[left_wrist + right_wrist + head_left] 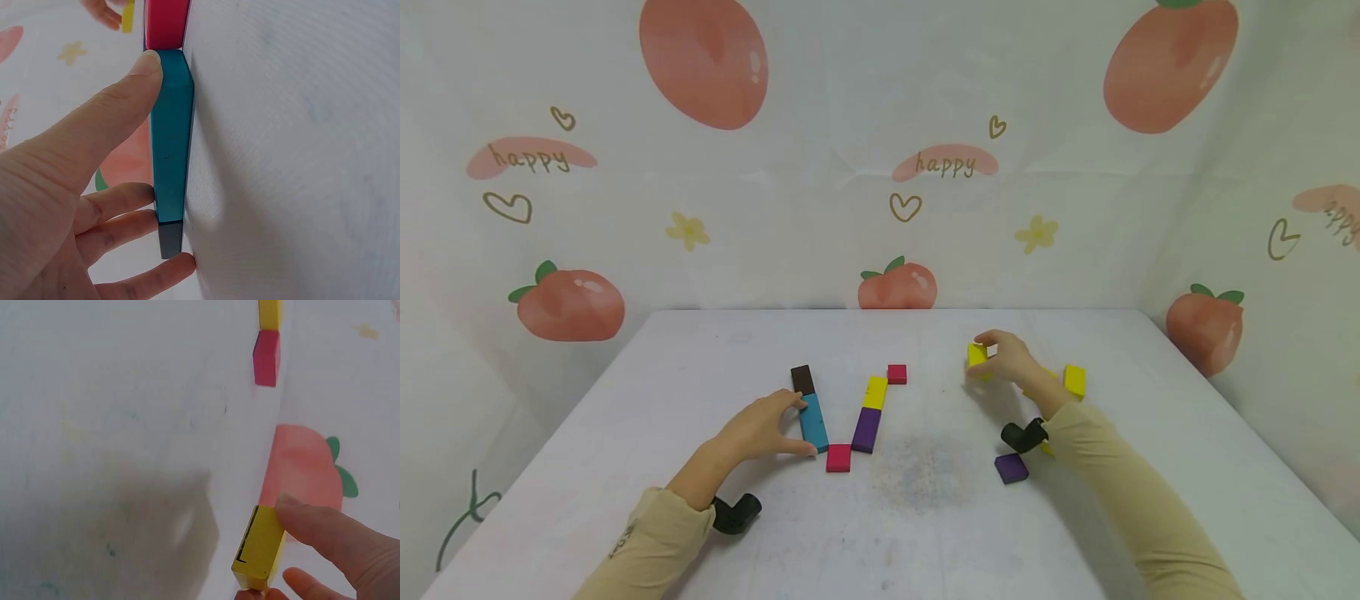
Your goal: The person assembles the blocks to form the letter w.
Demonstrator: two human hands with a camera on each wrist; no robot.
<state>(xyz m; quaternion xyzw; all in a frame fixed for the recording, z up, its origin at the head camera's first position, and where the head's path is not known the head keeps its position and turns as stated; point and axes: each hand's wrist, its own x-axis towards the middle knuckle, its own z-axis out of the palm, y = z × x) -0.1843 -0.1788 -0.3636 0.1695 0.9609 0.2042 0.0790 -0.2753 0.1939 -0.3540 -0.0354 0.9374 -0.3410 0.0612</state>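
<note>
My left hand (pixel 763 427) rests against the blue block (pixel 814 423), thumb at its near end and spread fingers by its far end. Touching that block's far end is a dark brown block (pixel 802 379). A red block (pixel 838 457) lies at the near end; from there a purple block (pixel 867 429) and a yellow block (pixel 875 392) slant away, with a second red block (pixel 897 374) at the top. Off to the right, my right hand (pixel 1009 360) pinches another yellow block (pixel 259 544), marked with a black line, between thumb and fingers above the table.
A loose purple block (pixel 1011 468) lies below the right wrist. Beyond the right forearm is a yellow block (pixel 1074 380); further yellow pieces are partly hidden by that arm. Black wrist devices (pixel 737 514) sit under both cuffs. A printed cloth wall (pixel 820 242) rises behind the white table (pixel 940 533).
</note>
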